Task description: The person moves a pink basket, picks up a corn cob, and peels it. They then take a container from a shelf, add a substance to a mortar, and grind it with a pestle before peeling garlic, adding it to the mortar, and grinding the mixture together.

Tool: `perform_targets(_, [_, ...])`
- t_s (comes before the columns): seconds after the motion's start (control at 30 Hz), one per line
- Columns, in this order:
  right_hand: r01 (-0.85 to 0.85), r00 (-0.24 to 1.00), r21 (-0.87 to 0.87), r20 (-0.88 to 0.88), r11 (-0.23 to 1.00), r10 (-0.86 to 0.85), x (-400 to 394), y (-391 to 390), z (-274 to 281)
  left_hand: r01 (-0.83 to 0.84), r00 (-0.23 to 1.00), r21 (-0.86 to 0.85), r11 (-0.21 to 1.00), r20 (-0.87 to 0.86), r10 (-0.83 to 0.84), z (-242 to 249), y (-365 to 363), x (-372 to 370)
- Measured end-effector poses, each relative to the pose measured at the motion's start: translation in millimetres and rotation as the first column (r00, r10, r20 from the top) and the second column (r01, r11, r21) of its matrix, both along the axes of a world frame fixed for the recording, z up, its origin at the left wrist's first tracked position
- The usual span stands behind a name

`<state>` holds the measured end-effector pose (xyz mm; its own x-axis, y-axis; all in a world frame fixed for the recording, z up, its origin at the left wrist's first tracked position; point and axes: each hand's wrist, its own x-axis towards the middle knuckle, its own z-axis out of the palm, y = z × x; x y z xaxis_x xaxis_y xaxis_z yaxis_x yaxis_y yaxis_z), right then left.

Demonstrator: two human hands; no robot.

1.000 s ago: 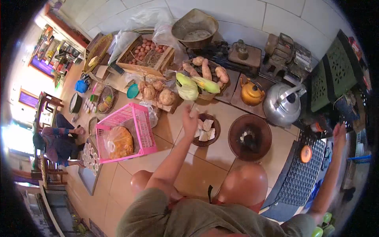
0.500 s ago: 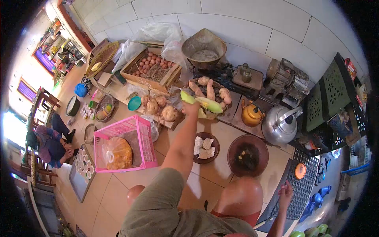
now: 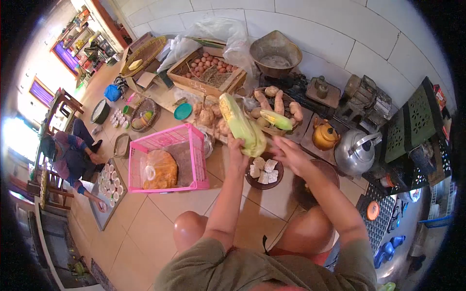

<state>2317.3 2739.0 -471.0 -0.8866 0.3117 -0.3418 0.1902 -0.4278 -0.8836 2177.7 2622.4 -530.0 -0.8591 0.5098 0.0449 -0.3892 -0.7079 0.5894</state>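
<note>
Since the last frame: the long pale-green husked corn ear [image 3: 244, 127] is up off the pile, and the right hand [image 3: 290, 154] came in from lower right to centre. Camera view shifted too.

Corn is now at frame centre, standing steeply, tip toward upper left, some yellow kernels showing near the top. Left hand [image 3: 237, 154] grip is clamped around its lower end; holding it low probably leaves most of the husk free. Right hand is just beside the base, fingers spread apart, no hold visible; can't confirm contact with the loose husk. Looks placed there for access to the leaves while the left takes the weight.

Second smaller green-husked corn ear [image 3: 277, 120] lies right of centre, against long reddish tubers [image 3: 279, 103]; the pile likely props it.

Small round dark-brown bowl [image 3: 264, 187] sits on the floor under the hands with whitish rough blocks [image 3: 264, 175]; its wall keeps them together. Wide round brown bowl [image 3: 300, 191] is to its right, partly behind the right forearm, contents mostly hidden. Both sit in front of the knees, presumably for easy reach.

Pink plastic lattice crate [image 3: 198, 157], left of centre, walls in an orange-brown mass under clear plastic [image 3: 160, 169].
</note>
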Motion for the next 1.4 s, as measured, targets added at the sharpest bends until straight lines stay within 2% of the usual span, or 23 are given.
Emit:
perform_targets(0.03, [-0.065, 0.997, -0.274, 0.018, 0.96, 0.072, -24, -11, 6, 0.026, 0.997, 0.046, 0.999, -0.075, -0.022, 8, -4, 4])
perform_targets(0.07, [-0.067, 0.997, -0.269, 0.014, 0.961, 0.074, -42, -20, 2, 0.024, 0.997, 0.051, 0.998, -0.079, -0.02, 18, -8, 7])
perform_targets(0.17, [-0.196, 0.976, -0.501, -0.186, 0.843, 0.116, -83, -45, -13, -0.289, 0.896, -0.111, 0.951, -0.381, 0.228, 34, -21, -1])
perform_targets(0.23, [0.138, 0.976, -0.325, -0.119, 0.936, -0.185, -90, -63, -23, -0.264, 0.922, -0.137, 0.955, -0.326, 0.208, 31, -35, -13])
perform_targets(0.27, [0.134, 0.978, -0.317, -0.112, 0.939, -0.177, -95, -64, -37, -0.231, 0.946, -0.172, 0.958, -0.27, 0.18, 28, -41, -16])
perform_targets(0.3, [0.283, 0.937, -0.04, -0.2, 0.958, -0.285, -100, -60, -59, -0.237, 0.947, -0.169, 0.957, -0.26, 0.189, 20, -43, -19])
perform_targets(0.33, [0.431, 0.881, 0.224, -0.315, 0.874, -0.354, -101, -62, -61, -0.248, 0.954, -0.27, 0.931, -0.233, 0.187, 13, -42, -23])
perform_targets(0.4, [0.527, 0.836, 0.339, -0.372, 0.779, -0.403, -91, -54, -39, -0.244, 0.964, -0.368, 0.897, -0.195, 0.182, 3, -43, -22])
perform_targets(0.43, [0.62, 0.778, 0.432, -0.444, 0.655, -0.443, -88, -51, -18, -0.273, 0.95, -0.399, 0.875, -0.254, 0.181, 3, -43, -18])
perform_targets(0.53, [0.633, 0.771, 0.485, -0.468, 0.603, -0.432, -90, -56, 10, -0.345, 0.909, -0.518, 0.783, -0.393, 0.141, 7, -43, -7])
perform_targets(0.6, [0.636, 0.765, 0.553, -0.542, 0.539, -0.347, -113, -62, 1, -0.598, 0.645, -0.527, 0.604, -0.764, -0.029, 3, -39, -6])
perform_targets(0.63, [0.637, 0.757, 0.603, -0.606, 0.48, -0.243, -119, -66, -1, -0.712, 0.544, -0.432, 0.553, -0.838, 0.046, 14, -37, 4])
perform_targets(0.67, [0.64, 0.756, 0.602, -0.605, 0.477, -0.251, -119, -67, -2, -0.708, 0.545, -0.434, 0.557, -0.838, 0.039, 12, -37, 5])
perform_targets(0.73, [0.454, 0.886, 0.619, -0.391, 0.641, -0.25, -117, -71, 3, -0.537, 0.708, -0.421, 0.731, -0.696, 0.119, 12, -42, 3])
perform_targets(0.77, [0.372, 0.915, 0.498, -0.337, 0.783, -0.221, -113, -70, 6, -0.534, 0.711, -0.428, 0.729, -0.694, 0.113, 12, -44, 4])
perform_targets(0.83, [0.405, 0.899, 0.469, -0.362, 0.785, -0.247, -117, -74, -5, -0.585, 0.718, -0.559, 0.587, -0.694, 0.054, 28, -49, 8])
perform_targets(0.93, [0.43, 0.891, 0.518, -0.373, 0.739, -0.257, -116, -82, -15, -0.6, 0.716, -0.507, 0.619, -0.686, 0.133, 24, -47, 8])
perform_targets(1.1, [0.595, 0.796, 0.683, -0.43, 0.424, -0.426, -122, -84, -21, -0.62, 0.693, -0.484, 0.618, -0.707, 0.14, 16, -44, 9])
perform_targets(1.17, [0.629, 0.765, 0.642, -0.413, 0.438, -0.493, -125, -81, -29, -0.565, 0.733, -0.537, 0.626, -0.675, 0.082, 14, -45, 8])
perform_targets(1.23, [0.661, 0.734, 0.603, -0.393, 0.448, -0.554, -128, -79, -33, -0.436, 0.808, -0.359, 0.825, -0.559, 0.184, 4, -39, 0])
perform_targets(1.27, [0.688, 0.718, 0.496, -0.361, 0.53, -0.595, -129, -81, -35, -0.431, 0.813, -0.366, 0.825, -0.554, 0.179, -2, -38, -2])
perform_targets(1.33, [0.701, 0.712, 0.378, -0.314, 0.605, -0.629, -128, -94, -33, -0.256, 0.955, -0.213, 0.943, -0.208, 0.212, -19, -40, -7])
perform_targets(1.4, [0.705, 0.705, 0.342, -0.238, 0.622, -0.668, -130, -104, -27, -0.187, 0.979, -0.145, 0.972, -0.107, 0.172, -34, -42, -15])
